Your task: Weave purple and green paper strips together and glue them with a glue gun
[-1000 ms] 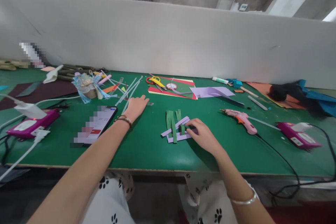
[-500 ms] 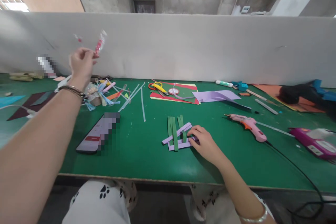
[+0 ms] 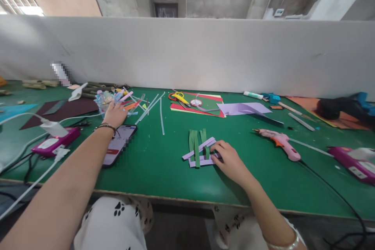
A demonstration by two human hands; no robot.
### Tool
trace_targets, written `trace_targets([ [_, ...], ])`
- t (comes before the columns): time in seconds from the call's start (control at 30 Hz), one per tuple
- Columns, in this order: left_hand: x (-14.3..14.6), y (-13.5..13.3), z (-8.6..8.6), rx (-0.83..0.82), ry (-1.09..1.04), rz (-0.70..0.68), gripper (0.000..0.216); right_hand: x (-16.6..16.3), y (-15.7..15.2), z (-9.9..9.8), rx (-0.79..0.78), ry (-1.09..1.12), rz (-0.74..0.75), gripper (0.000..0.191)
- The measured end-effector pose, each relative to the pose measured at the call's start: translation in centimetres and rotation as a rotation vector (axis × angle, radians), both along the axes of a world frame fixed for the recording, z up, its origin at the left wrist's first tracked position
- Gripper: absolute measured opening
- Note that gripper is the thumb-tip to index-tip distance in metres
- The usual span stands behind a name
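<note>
My left hand (image 3: 116,114) reaches over the far edge of the phone (image 3: 121,140), at a container of wrapped sweets and pale blue strips (image 3: 102,99). Its fingertips are hidden, so I cannot make out whether anything is in them. My right hand (image 3: 227,159) is closed with its fingertips on the right ends of the lilac paper strips (image 3: 202,161), against the table. Several green paper strips (image 3: 195,148) cross over and under the lilac ones in a loose weave.
A pink hot glue gun (image 3: 279,140) lies right, its cord trailing off the edge. Yellow-handled scissors (image 3: 179,97) rest on coloured paper (image 3: 211,105). Purple power strips stand left (image 3: 58,142) and right (image 3: 353,164). A grey partition (image 3: 193,54) borders the back.
My left hand has come down from the air, where it held a red sweet in a clear wrapper, to the container. The right hand stays on the strips. The view has shifted slightly left.
</note>
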State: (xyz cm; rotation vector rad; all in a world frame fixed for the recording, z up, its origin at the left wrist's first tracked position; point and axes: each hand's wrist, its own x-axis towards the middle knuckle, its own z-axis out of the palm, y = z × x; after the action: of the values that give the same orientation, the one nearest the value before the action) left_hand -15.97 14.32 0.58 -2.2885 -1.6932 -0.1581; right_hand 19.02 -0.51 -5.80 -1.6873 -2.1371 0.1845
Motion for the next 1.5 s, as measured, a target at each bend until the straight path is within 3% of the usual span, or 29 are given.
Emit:
trace_targets([
  [0.17,5.2,-3.4,0.5,-0.086,-0.019,-0.114,0.033,-0.2,-0.4,0.4,-0.026,-0.028,-0.045,0.019],
  [0.3,10.1,-9.2,-1.4,-0.237,-0.134,-0.280,0.033,-0.4,-0.8,1.2,-0.074,-0.037,-0.079,0.029],
  [0.43,13.7,-13.5,-2.9,-0.414,-0.257,-0.427,0.062,-0.4,-1.1,1.6,-0.107,-0.053,-0.083,0.030],
  [0.57,15.2,-13.8,-3.7,-0.475,-0.242,-0.417,0.071,-0.5,-1.4,1.7,-0.129,-0.074,-0.055,0.015],
  [0.67,13.5,-12.4,-3.7,-0.380,-0.301,-0.428,0.057,-0.5,-1.7,1.6,-0.119,-0.076,-0.021,0.015],
  [0.7,12.3,-11.9,-3.5,-0.314,-0.320,-0.382,0.048,-0.5,-1.7,1.6,-0.116,-0.075,-0.015,0.016],
  [0.83,5.9,-9.9,-2.3,0.035,-0.272,0.195,0.041,-0.4,-1.8,1.6,-0.102,-0.081,-0.009,0.015],
  [0.9,3.3,-9.4,-2.0,0.033,-0.235,0.372,0.041,-0.4,-1.7,1.5,-0.097,-0.080,-0.008,0.015],
  [0.97,1.9,-9.2,-2.1,-0.067,-0.255,0.412,0.043,-0.4,-1.6,1.5,-0.098,-0.075,-0.005,0.014],
  [1.07,2.4,-9.2,-2.7,0.052,-0.367,0.318,0.044,-0.4,-1.5,1.4,-0.097,-0.074,-0.007,0.014],
  [1.17,5.2,-9.3,-3.6,0.153,-0.454,0.141,0.039,-0.5,-1.5,1.5,-0.099,-0.075,-0.016,0.014],
  [1.3,9.8,-10.7,-4.8,-0.127,-0.479,-0.389,0.034,-0.4,-1.5,1.5,-0.119,-0.074,-0.007,0.015],
  [1.4,12.2,-12.3,-5.4,-0.259,-0.465,-0.519,0.040,-0.4,-1.6,1.4,-0.120,-0.082,-0.003,0.016],
  [1.5,13.0,-13.3,-5.7,-0.327,-0.412,-0.531,0.056,-0.4,-1.7,1.5,-0.120,-0.091,-0.004,0.015],
])
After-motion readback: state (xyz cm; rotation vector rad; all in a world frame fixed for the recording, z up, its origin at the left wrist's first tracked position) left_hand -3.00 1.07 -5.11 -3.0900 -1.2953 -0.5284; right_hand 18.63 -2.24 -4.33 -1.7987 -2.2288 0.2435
